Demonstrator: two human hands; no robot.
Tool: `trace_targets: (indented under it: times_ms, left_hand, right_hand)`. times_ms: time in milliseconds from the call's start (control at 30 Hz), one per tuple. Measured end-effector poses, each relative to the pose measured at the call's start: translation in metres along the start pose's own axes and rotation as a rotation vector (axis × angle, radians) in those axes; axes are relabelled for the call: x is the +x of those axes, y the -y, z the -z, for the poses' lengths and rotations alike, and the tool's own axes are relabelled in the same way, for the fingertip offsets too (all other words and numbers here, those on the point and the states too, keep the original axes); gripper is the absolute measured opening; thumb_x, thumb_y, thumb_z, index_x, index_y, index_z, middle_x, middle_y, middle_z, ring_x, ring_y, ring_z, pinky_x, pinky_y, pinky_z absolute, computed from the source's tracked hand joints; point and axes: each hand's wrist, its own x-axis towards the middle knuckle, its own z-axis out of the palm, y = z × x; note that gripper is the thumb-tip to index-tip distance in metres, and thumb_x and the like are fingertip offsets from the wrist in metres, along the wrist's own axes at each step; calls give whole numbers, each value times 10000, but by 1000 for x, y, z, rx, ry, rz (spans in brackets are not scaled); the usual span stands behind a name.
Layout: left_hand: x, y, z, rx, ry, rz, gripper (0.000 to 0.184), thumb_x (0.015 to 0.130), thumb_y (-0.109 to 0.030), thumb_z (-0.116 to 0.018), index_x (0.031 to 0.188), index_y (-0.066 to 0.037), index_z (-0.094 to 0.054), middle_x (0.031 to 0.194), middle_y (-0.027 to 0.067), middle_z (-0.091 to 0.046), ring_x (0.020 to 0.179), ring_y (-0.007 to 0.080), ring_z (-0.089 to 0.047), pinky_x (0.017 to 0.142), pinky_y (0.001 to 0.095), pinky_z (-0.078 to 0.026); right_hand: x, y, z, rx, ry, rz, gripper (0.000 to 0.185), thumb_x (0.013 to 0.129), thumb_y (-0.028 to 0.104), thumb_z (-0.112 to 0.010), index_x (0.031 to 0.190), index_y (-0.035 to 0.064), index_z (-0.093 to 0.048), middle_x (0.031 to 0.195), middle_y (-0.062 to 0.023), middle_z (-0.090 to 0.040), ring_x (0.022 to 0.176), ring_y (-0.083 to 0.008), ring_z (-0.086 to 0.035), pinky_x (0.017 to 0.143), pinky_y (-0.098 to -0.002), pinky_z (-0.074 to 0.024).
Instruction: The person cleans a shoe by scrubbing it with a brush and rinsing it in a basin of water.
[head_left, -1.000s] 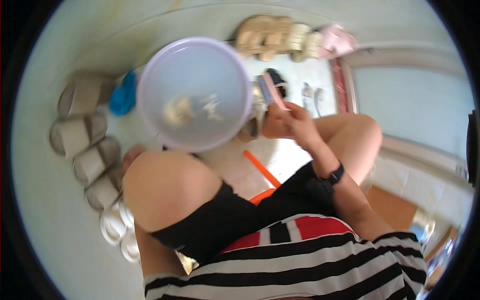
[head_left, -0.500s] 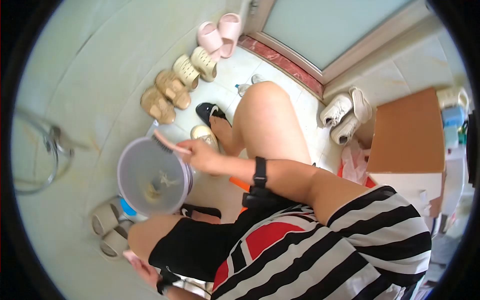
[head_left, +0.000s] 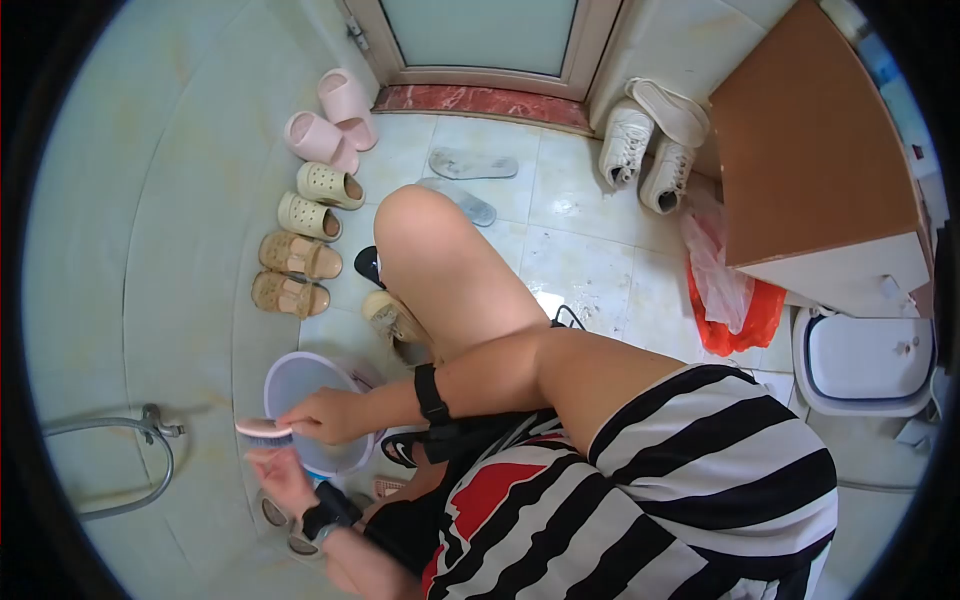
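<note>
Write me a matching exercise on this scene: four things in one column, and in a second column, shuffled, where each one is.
Things
1. Brush
2. Grey insoles
3. Red bag
4. Shower hose

Places
A. Partly under a clear plastic bag
B. Curving in a loop by the wall
C. Flat on the floor tiles, near the red door sill
D. In the right hand

Right pairs: 1-D, 2-C, 3-A, 4-B

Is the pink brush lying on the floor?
No, the right hand holds the brush up beside the basin.
</note>
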Motion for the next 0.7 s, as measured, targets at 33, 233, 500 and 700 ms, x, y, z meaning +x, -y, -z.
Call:
trace_targets:
  times_ms: [33,233,500,700]
  left_hand:
    - [4,28,-3,152,-151,-86,423,921,-155,-479,1319,-14,-458,1081,138,-520,999,243,-495,840,369,-417]
    - [32,45,68,45,297,351,561,872,-212,-498,1395,-50,-377,1104,161,-518,1025,263,-522,930,395,-416]
    - [31,78,107,-462,290,425,322,851,-12,-509,1160,76,-507,1010,76,-562,973,207,-552,908,378,-461]
    - [-4,84,45,-139,72,86,533,970,-391,-300,1296,19,-400,1305,182,-484,1207,328,-473,1066,489,-323]
  right_hand:
    - [-3,-4,-1,-8,-4,-2,297,901,220,-519,1151,94,-618,789,-150,-645,681,-286,-620,635,-380,-472]
    - [-23,-30,-5,-335,146,41,227,913,235,-469,960,90,-637,844,-172,-655,750,-392,-612,672,-479,-475]
    - [-31,-34,0,-703,318,260,189,805,193,-534,899,54,-621,786,-205,-651,730,-385,-647,609,-475,-511]
    - [-19,-43,2,-596,197,-18,311,888,204,-564,1188,135,-604,866,-207,-644,817,-398,-616,712,-474,-497]
